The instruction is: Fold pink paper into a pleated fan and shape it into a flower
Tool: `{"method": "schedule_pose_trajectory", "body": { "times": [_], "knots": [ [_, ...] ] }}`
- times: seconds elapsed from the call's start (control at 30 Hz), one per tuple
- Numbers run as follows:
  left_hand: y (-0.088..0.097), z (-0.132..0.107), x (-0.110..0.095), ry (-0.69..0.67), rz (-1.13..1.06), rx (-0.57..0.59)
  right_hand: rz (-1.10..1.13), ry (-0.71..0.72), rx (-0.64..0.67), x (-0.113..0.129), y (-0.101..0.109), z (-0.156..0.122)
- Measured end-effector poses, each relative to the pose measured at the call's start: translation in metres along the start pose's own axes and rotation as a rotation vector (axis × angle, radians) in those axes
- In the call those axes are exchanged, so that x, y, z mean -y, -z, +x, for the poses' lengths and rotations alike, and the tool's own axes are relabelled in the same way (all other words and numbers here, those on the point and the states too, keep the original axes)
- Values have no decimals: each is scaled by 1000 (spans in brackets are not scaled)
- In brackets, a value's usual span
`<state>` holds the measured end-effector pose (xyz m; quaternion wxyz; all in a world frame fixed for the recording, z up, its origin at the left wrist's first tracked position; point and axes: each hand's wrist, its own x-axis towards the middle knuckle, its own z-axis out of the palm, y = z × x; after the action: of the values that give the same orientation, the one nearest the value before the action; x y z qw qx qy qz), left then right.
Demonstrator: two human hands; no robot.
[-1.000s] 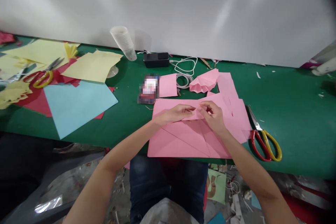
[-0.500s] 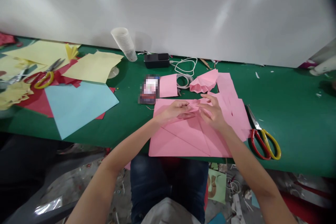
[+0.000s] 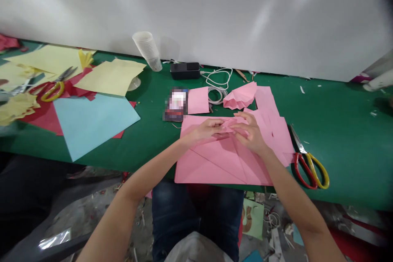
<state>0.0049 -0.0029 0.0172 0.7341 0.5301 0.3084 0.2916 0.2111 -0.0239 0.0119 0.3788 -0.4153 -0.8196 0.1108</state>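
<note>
- Folded pink paper: over the pink stack, grasped in the left hand.
- Right hand: curved fingers at the paper; cannot tell whether they pinch.
- Scissors: right of the stack.

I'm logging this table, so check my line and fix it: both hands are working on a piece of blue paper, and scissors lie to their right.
The colour is wrong: the head view shows the left hand and right hand working on a piece of pink paper. Scissors do lie to their right.
</note>
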Motion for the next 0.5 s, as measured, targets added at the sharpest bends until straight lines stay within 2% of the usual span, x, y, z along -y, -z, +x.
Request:
{"method": "schedule_pose_trajectory", "body": {
  "times": [0.1,0.33,0.5],
  "knots": [
    [2,1,2,43,-86,47,-6,-33,29,0,0,0],
    [5,2,5,61,-92,52,19,-90,68,1,0,0],
    [3,-2,1,163,-348,128,157,-226,41,2,1,2]
  ]
}}
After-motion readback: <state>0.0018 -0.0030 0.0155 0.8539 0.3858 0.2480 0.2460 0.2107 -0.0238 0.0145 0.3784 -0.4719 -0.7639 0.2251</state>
